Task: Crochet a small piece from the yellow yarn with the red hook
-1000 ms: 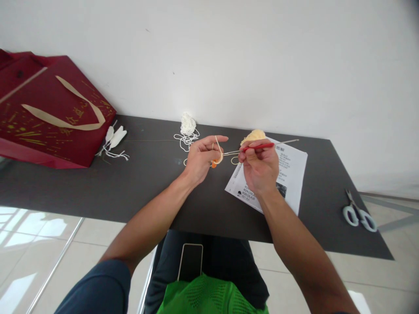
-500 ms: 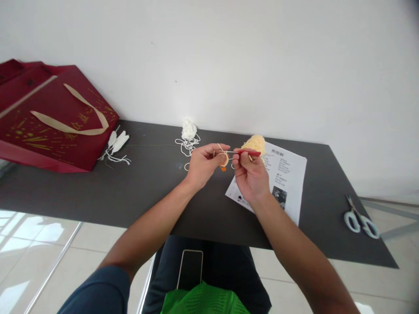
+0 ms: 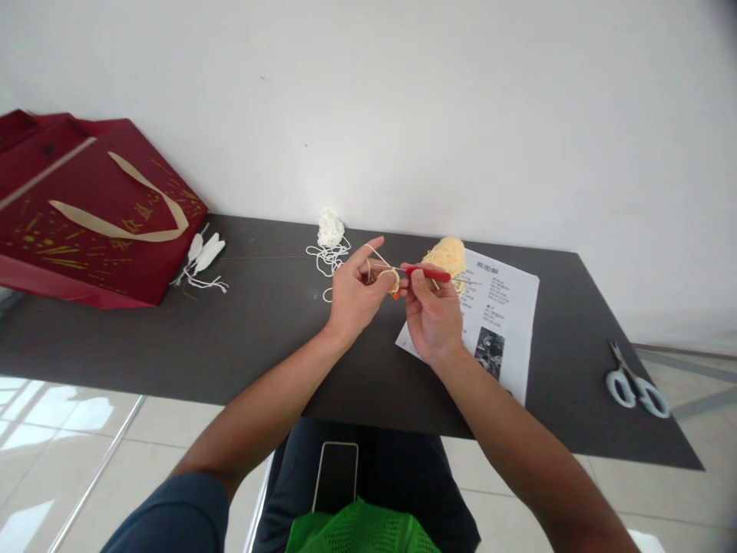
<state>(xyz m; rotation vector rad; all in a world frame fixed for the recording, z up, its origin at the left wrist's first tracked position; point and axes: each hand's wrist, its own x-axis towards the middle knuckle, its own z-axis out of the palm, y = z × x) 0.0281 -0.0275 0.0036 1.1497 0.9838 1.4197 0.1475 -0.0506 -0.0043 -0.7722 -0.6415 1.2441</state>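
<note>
A small piece of cream crochet work (image 3: 395, 279) is pinched between the thumb and fingers of my left hand (image 3: 355, 290), whose raised index finger carries a strand of cream yarn. An orange bit (image 3: 395, 295) shows at the lower edge of the piece. My right hand (image 3: 431, 311) is closed around the red handle of a crochet hook (image 3: 427, 273), its thin metal shaft pointing left into the work. My fingers partly hide the hook tip and the stitches. Just behind my right hand lies a ball of pale yellow yarn (image 3: 447, 255).
A printed sheet (image 3: 512, 307) lies under my right hand. White yarn (image 3: 331, 229) and white crocheted pieces (image 3: 208, 253) are on the dark table (image 3: 230, 338). Scissors (image 3: 636, 388) sit near the right edge, a red paper bag (image 3: 97, 215) at left. A phone (image 3: 335, 475) rests on my lap.
My left index finger has lifted, drawing the yarn strand up. My right hand and the hook have moved left, closer to the crochet work.
</note>
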